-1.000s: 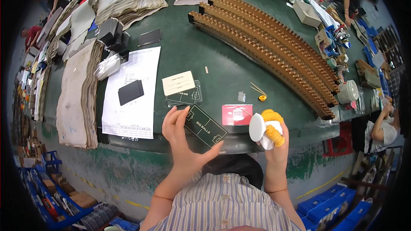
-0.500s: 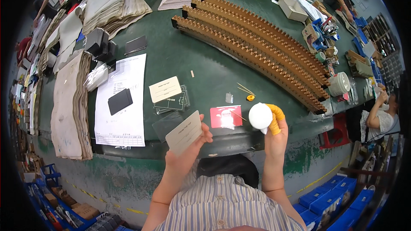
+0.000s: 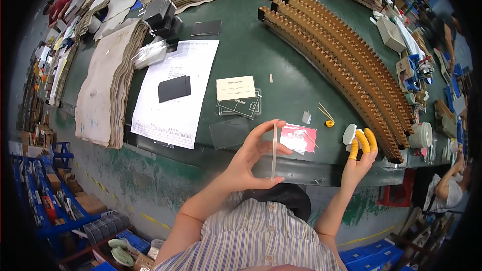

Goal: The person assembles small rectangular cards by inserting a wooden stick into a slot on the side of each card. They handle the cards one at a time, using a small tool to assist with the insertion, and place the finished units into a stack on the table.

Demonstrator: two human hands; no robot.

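My left hand grips a thin pale card by its edges, thumb below and fingers above, so that it shows edge-on. Yellow finger covers sit on my right hand, which is closed round a white, round-ended container; its far side is hidden. Between the hands lies a pink-red card with a thin stick across it. Beyond my left hand are a clear sheet, a cream card and dark green cards. Thin sticks lie by a small yellow ring-like piece.
Long slotted wooden racks curve across the right of the green table. At left, black cards rest on a printed sheet beside a paper stack. A white tub stands right; other people are at the sides.
My left hand has turned the card from face-up to edge-on and moved right. My right hand has tilted the white container on its side. The whole view has shifted.
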